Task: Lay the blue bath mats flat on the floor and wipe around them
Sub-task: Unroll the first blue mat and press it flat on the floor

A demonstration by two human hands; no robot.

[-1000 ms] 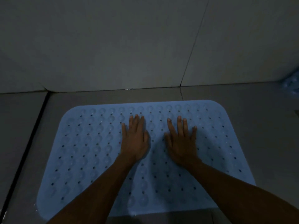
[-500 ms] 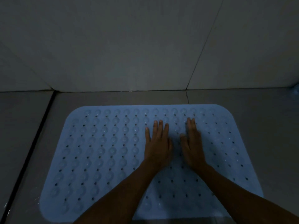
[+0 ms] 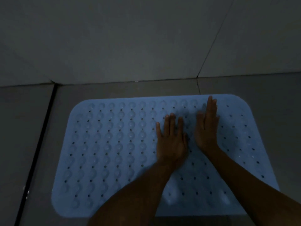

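1. Where the grey tiled floor meets the wall, a single blue bath mat lies spread flat, its far edge just short of the wall's base and its near edge running out of view at the bottom.
2. The mat has rounded corners, and rows of small dark holes and raised bumps cover its surface.
3. The left hand lies palm down on the mat, right of its middle, fingers stretched out and slightly apart, thumb splayed to the side, holding nothing.
4. The right hand sits just beside it, nearer the far edge, fingers straight and pressed close together; its fingertips reach almost to the mat's far border, and it too grips nothing.
5. The light is dim and this hand is a little blurred, so it seems tilted onto its outer edge, though that is hard to be sure of.
6. Both bare forearms come in from the bottom of the frame and cover part of the mat's near right section, hiding the holes beneath them.
7. A dark grout line runs along the floor well left of the mat, from the wall towards the viewer.
8. A thinner seam crosses the floor behind the mat and climbs the wall at a slant.
9. A few tiny bright specks lie by the dark line at lower left, too small to identify.
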